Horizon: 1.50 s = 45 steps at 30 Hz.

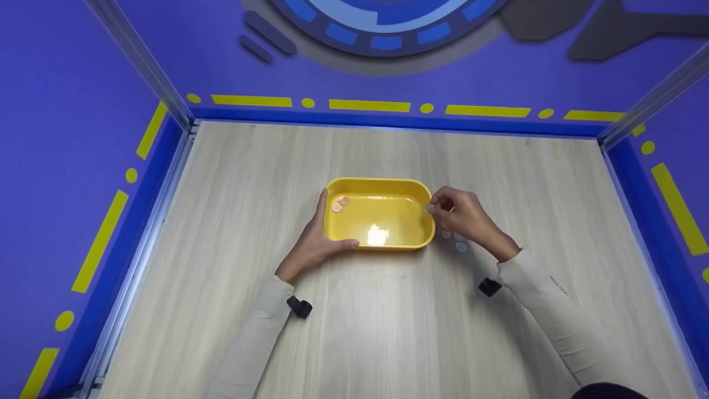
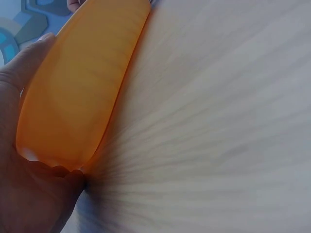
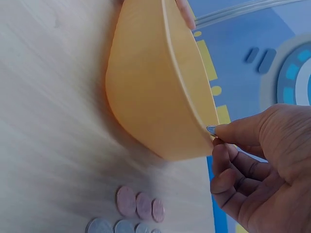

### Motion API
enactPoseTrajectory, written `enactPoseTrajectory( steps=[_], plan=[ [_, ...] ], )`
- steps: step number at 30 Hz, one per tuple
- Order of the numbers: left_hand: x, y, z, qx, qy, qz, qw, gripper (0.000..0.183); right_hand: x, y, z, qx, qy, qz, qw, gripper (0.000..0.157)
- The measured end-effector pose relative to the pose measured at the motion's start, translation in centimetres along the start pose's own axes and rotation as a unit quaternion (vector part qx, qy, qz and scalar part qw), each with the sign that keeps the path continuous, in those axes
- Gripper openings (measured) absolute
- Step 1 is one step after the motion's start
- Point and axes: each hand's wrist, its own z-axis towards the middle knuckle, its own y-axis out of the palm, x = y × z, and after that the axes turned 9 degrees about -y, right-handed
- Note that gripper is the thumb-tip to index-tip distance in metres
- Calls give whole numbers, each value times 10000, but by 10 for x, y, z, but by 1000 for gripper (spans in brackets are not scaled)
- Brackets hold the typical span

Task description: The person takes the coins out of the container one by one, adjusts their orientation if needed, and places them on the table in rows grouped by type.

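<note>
A yellow plastic container (image 1: 382, 247) with rounded corners stands on the table, two copper coins (image 1: 337, 208) inside near its left end. My left hand (image 1: 316, 244) grips the container's left end, with the thumb on the front rim and the fingers along the side. Over the right rim, my right hand (image 1: 462, 215) pinches a silver coin (image 3: 212, 129) between thumb and fingertips. Beneath that hand, several copper coins (image 3: 144, 206) lie in a row on the table, beside a row of silver coins (image 3: 124, 227).
The wooden table (image 1: 243, 183) is bounded by blue walls (image 1: 354, 83) with yellow markings at the back and sides. Metal rails (image 1: 160, 205) run along the table's edges. Each wrist carries a small black camera (image 1: 299, 306).
</note>
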Motion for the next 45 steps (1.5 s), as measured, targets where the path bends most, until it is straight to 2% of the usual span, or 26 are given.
enactPoseTrajectory(
  steps=[13, 22, 26, 40, 45],
  plan=[
    [1, 0, -1, 18, -79, 135, 9999, 149, 15, -6, -25, 269, -105, -270, 9992, 8],
    [1, 0, 0, 5, -51, 110, 9999, 149, 36, -2, -56, 219, 351, -71, 9991, 8],
    [1, 0, -1, 24, -48, 70, 10000, 149, 44, 0, -67, 270, 402, -95, 9988, 7],
    [2, 0, -1, -42, -94, -31, 9999, 148, 50, 3, -101, 304, 789, -217, 9962, 8],
    [2, 0, -2, -4, -105, -19, 9999, 149, 53, 7, -109, 357, 780, -258, 9960, 7]
  ],
)
